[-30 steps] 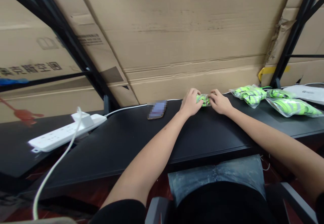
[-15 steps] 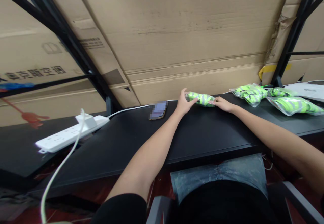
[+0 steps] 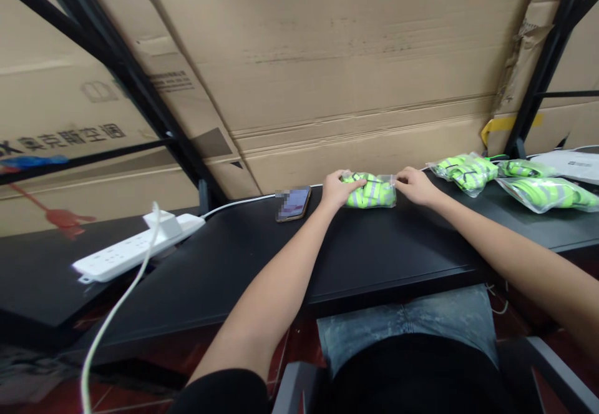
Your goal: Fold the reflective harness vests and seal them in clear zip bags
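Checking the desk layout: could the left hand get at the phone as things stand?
Probably yes. The left hand rests on a bagged hi-vis garment, and the phone lies just beside it on the black desk, with nothing visible between them.

Left hand (image 3: 337, 190) and right hand (image 3: 415, 186) curl toward each other.

Bright indoor light, faint glare on the black desk (image 3: 384, 245), edges warped, perhaps soft

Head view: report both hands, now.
Left hand: closed, holding the left end of the clear bag of neon-green reflective material.
Right hand: closed, fingertips pinching the bag's clear right end.
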`<state>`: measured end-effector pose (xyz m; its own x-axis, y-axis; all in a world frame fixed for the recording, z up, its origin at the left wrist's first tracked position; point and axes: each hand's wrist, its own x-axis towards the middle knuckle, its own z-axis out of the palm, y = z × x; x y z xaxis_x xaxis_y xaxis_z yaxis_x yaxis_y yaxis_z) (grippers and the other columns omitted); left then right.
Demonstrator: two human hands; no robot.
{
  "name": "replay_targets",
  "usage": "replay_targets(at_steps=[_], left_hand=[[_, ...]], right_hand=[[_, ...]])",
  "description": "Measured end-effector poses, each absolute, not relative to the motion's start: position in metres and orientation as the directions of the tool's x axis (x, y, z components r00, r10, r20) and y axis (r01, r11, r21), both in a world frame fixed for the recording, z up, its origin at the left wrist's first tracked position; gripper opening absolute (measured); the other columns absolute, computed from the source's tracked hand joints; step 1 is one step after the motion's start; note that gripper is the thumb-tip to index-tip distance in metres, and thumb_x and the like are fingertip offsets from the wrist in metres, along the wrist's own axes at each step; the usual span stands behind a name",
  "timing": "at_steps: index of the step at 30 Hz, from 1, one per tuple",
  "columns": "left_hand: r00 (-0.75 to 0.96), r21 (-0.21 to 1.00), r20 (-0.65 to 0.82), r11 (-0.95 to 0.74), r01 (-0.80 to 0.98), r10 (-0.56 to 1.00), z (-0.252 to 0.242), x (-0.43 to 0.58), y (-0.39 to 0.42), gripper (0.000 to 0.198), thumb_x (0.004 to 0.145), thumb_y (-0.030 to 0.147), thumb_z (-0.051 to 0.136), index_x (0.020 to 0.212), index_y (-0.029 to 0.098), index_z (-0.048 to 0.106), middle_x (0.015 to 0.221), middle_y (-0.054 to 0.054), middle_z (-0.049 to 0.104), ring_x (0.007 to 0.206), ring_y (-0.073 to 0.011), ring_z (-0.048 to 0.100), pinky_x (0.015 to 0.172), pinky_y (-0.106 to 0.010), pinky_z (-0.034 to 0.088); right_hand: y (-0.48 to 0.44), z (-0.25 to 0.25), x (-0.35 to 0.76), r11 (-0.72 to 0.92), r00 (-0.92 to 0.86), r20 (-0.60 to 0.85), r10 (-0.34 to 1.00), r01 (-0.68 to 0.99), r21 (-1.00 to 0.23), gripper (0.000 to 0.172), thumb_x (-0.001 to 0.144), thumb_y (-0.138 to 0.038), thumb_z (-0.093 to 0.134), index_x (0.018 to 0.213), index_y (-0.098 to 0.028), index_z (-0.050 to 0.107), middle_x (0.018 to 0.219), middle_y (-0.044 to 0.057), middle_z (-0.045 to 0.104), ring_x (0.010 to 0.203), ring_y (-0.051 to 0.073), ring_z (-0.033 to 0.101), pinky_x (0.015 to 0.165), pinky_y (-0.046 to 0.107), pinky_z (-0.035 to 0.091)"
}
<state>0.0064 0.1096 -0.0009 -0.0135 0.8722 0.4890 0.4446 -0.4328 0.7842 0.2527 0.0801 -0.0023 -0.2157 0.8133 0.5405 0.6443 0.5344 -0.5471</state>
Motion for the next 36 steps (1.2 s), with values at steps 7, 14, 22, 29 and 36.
replay_targets(at_steps=[7,14,22,29,36], left_hand=[[-0.028,0.845,0.510,-0.495,0.201,0.859,0.003,0.012,0.103,0.044,0.057,0.045,0.086,0.084,0.017,0.065,0.082,-0.003,0.066,0.078,-0.0191,0.063,0.073,-0.031,0.050],[0.028,0.829,0.558,-0.558,0.023,0.830,0.007,0.013,0.094,0.040,0.059,0.040,0.087,0.082,0.018,0.062,0.081,-0.002,0.064,0.075,-0.0173,0.062,0.071,-0.030,0.052],[0.042,0.807,0.583,-0.585,0.079,0.811,0.011,0.022,0.083,0.043,0.059,0.044,0.086,0.084,0.019,0.061,0.082,-0.002,0.064,0.079,-0.0185,0.061,0.076,-0.031,0.050],[-0.031,0.778,0.606,-0.584,0.232,0.795,0.013,0.034,0.081,0.044,0.078,0.062,0.067,0.083,0.019,0.059,0.074,-0.002,0.063,0.072,-0.0173,0.060,0.069,-0.027,0.045],[-0.065,0.579,0.729,-0.563,0.590,0.682,0.018,0.034,0.074,0.052,0.101,0.052,0.030,0.066,0.021,0.052,0.063,-0.004,0.059,0.065,-0.0181,0.057,0.067,-0.030,0.039]], right_hand=[[0.074,0.003,0.247,0.533,-0.196,0.498,0.845,0.234,-0.813,0.033,0.077,-0.037,0.073,0.104,-0.018,0.072,0.107,0.010,0.074,0.103,0.027,0.067,0.095,0.045,0.053],[0.067,0.008,0.247,0.533,-0.276,0.469,0.839,0.250,-0.808,0.048,0.076,-0.039,0.077,0.119,-0.020,0.068,0.129,0.010,0.067,0.121,0.028,0.060,0.111,0.048,0.044],[0.058,0.012,0.250,0.411,-0.399,0.311,0.863,0.194,-0.891,0.040,0.077,-0.037,0.076,0.112,-0.020,0.072,0.125,0.009,0.069,0.117,0.030,0.063,0.106,0.048,0.049],[0.050,0.015,0.244,0.400,-0.368,0.355,0.859,0.053,-0.915,0.039,0.075,-0.034,0.076,0.110,-0.017,0.069,0.120,0.011,0.070,0.112,0.027,0.064,0.099,0.041,0.052],[0.055,0.016,0.245,0.351,-0.386,0.322,0.864,0.002,-0.937,0.039,0.066,-0.032,0.083,0.102,-0.019,0.072,0.120,0.008,0.069,0.109,0.026,0.064,0.098,0.039,0.052]])
